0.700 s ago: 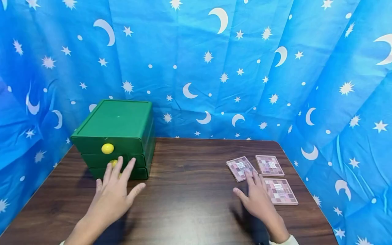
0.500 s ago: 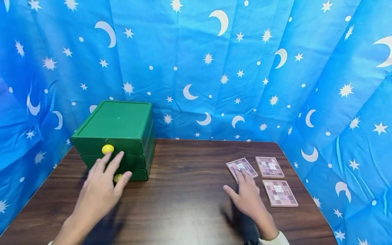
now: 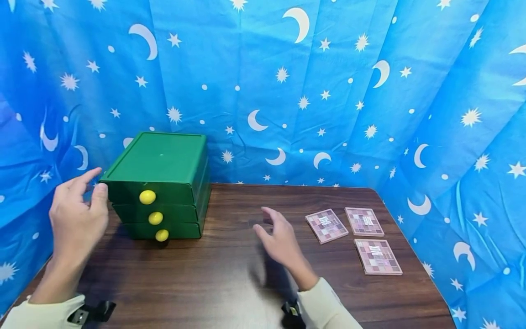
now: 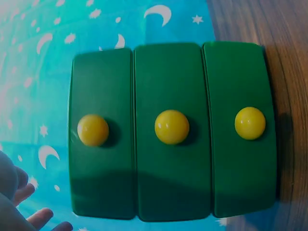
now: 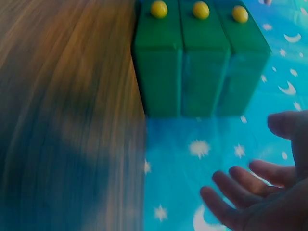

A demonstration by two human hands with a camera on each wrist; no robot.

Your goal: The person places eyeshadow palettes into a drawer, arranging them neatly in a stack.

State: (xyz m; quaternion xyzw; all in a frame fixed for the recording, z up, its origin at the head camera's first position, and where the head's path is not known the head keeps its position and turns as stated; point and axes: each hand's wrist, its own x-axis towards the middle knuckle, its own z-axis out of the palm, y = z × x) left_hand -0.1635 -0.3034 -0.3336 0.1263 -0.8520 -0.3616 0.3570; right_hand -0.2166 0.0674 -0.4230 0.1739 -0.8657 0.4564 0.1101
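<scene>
Left grip [image 3: 77, 217], half-spread, empty, near green drawer unit [image 3: 158, 157] at back-left corner of tabletop [image 3: 222, 278]; right grip [image 3: 281, 238] likewise, above its middle.

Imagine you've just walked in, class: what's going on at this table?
A person's left hand is raised near the green drawer unit, holding nothing. The right hand, also holding nothing, hovers over the wooden table, between the unit and three flat pink cases lying apart on the right. All three drawers are closed.
</scene>
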